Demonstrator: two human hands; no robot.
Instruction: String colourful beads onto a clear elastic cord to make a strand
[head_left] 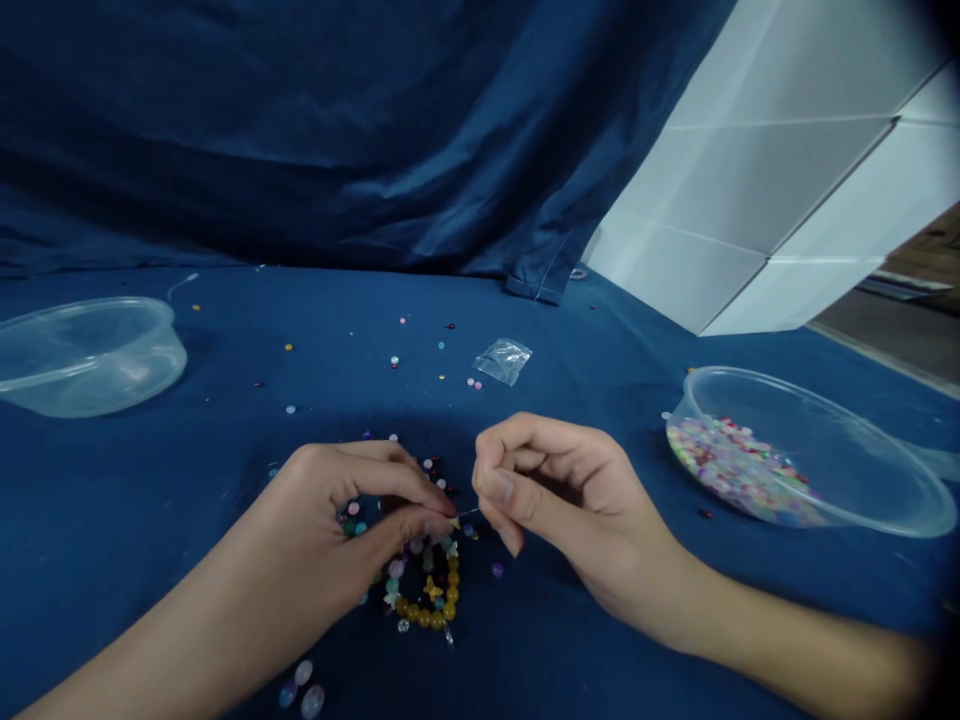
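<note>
Left hand [322,510] pinches a bead strand [427,605]; right hand [555,510], nearly closed, seems to grip a fine thread [467,513] beside it.

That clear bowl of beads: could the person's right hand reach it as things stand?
Probably yes. The right hand sits near the bowl, with only blue cloth showing between them, though it pinches a thin strand.
</note>
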